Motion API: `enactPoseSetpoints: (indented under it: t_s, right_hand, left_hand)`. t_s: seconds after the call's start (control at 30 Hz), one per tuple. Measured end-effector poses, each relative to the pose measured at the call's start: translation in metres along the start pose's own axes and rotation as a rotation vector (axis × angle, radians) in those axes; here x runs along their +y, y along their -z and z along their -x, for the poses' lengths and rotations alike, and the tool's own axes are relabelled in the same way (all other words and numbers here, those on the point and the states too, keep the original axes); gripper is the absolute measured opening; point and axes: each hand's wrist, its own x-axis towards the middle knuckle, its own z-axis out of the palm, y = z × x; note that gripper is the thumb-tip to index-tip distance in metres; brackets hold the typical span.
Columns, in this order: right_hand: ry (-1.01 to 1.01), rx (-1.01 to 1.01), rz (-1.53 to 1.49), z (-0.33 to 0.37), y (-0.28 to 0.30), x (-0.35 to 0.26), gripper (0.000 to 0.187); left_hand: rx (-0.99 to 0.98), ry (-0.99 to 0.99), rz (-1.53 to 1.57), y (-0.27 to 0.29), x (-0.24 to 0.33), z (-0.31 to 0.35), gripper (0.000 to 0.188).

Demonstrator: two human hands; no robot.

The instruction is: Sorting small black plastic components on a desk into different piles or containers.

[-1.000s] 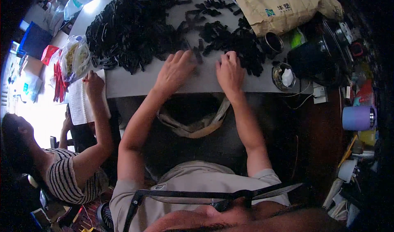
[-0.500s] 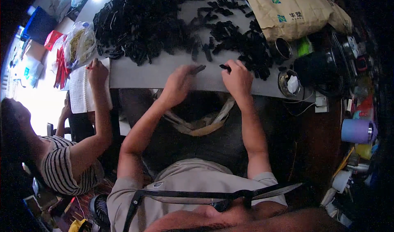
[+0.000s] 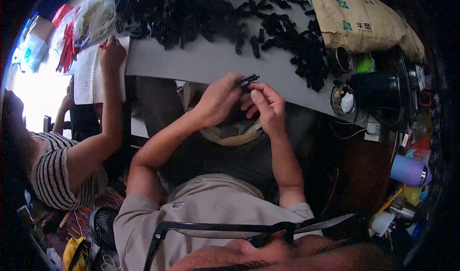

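My left hand (image 3: 221, 99) is closed on a small, slim black piece (image 3: 247, 80), perhaps plastic, which juts out past the fingertips at the table's near edge. Close beside it, my right hand (image 3: 269, 109) has its thumb and forefinger pinched together and the other fingers curled. Whatever is in that pinch, if anything, is hidden. Below both hands, an open pale sack (image 3: 235, 139) sits at my lap, its inside dark. On the grey table (image 3: 191, 62) lie a large heap of black pieces (image 3: 175, 14) and a looser group of similar pieces (image 3: 306, 55) to its right.
A paper sack (image 3: 369, 19) lies at the far right, near a round metal tin (image 3: 340, 60) and a bowl (image 3: 343, 100) with white crumpled stuff. At left, another person's hand (image 3: 112, 50) holds a red pen over a notebook (image 3: 86, 79). A purple cup (image 3: 408, 170) stands far right.
My hands have come together and nearer to me, over the sack. The black piece in my right hand no longer shows there. The whole view has shifted slightly.
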Motion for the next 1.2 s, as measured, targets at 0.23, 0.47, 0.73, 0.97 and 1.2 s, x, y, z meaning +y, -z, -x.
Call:
enactPoseSetpoints:
  t_s: [0.23, 0.47, 0.73, 0.97, 1.2]
  right_hand:
    - [0.112, 0.027, 0.012, 0.009, 0.001, 0.007, 0.013]
    - [0.175, 0.114, 0.075, 0.013, 0.001, 0.01, 0.013]
    - [0.246, -0.066, 0.243, 0.007, 0.006, -0.005, 0.027]
    - [0.17, -0.098, 0.357, 0.005, 0.025, 0.009, 0.029]
    - [0.038, -0.174, 0.426, -0.006, 0.034, 0.005, 0.024]
  left_hand:
    - [-0.105, -0.076, -0.077, 0.005, 0.006, 0.008, 0.04]
    - [-0.135, -0.15, -0.216, 0.004, -0.002, 0.011, 0.042]
    - [-0.26, -0.219, -0.175, 0.021, -0.005, 0.012, 0.033]
    - [-0.276, -0.188, 0.047, 0.015, -0.01, 0.006, 0.03]
    - [-0.305, -0.107, -0.458, 0.035, -0.007, -0.027, 0.036]
